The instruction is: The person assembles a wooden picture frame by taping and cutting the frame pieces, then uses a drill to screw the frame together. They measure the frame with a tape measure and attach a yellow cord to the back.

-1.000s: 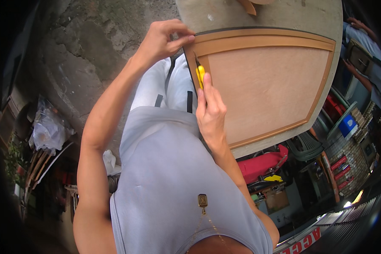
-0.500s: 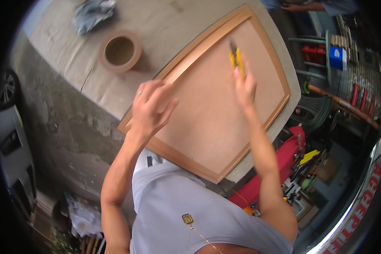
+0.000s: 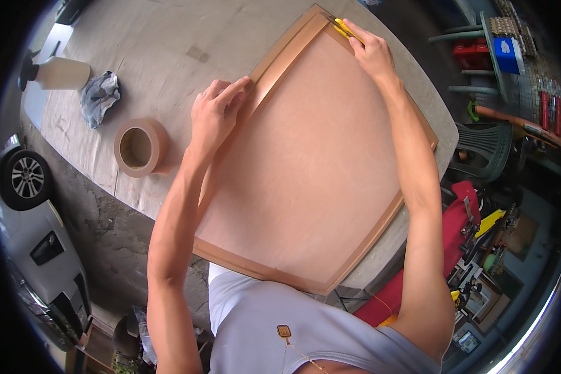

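A wooden picture frame (image 3: 346, 277) with a tan backing panel (image 3: 293, 156) lies on the table. A strip of shiny brown tape (image 3: 271, 78) runs along its left side. My left hand (image 3: 215, 112) rests on that edge, index finger stretched along the tape and other fingers bent, holding nothing. In my right hand (image 3: 375, 55) is a yellow and black utility knife (image 3: 341, 28), its tip at the frame's far corner by the end of the strip. Left of my left forearm, a roll of brown tape (image 3: 159, 142) stands on the table.
A crumpled grey cloth (image 3: 100, 100) and a dark-topped spray bottle (image 3: 62, 73) lie at the table's (image 3: 168, 56) far left. A parked car (image 3: 37, 249) stands beyond the left edge. To the right are a green plastic chair (image 3: 480, 146) and a red bag (image 3: 386, 293) with tools.
My right hand has carried the knife from above the panel to the frame's far corner. My left hand has settled on the taped left edge. The view has shifted.
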{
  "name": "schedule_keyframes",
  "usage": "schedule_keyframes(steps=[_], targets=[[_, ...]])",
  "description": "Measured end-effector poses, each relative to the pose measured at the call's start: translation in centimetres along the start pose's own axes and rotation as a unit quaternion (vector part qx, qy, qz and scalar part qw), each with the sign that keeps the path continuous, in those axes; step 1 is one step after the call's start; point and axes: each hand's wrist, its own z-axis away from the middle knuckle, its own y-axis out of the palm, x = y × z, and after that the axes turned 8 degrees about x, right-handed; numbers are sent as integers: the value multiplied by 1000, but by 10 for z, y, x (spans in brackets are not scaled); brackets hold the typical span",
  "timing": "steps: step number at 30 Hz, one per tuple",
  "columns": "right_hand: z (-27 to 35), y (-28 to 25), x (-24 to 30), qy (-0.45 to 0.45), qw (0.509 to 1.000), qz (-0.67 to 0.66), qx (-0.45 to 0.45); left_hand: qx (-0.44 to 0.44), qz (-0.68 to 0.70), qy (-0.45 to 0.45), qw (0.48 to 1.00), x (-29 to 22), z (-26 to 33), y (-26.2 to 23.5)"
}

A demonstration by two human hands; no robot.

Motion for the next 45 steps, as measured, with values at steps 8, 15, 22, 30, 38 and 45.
schedule_keyframes(steps=[8,15,22,30,38,45], targets=[[2,-13,-5,-1,999,30,22,24,2,2,1000,-5,-6,1],[21,-32,-22,-23,998,53,37,35,34,-2,999,-13,-3,-9],[113,-31,-30,13,1000,-1,20,103,75,-111,986,-31,9,-49],[173,-7,86,66,990,64,-109,-28,-330,-65,941,124,14,-190],[86,92,364,-51,974,-140,171,-74,19,-98,992,155,6,-249],[30,117,383,-70,960,-259,82,-117,322,-155,927,110,61,-326]])
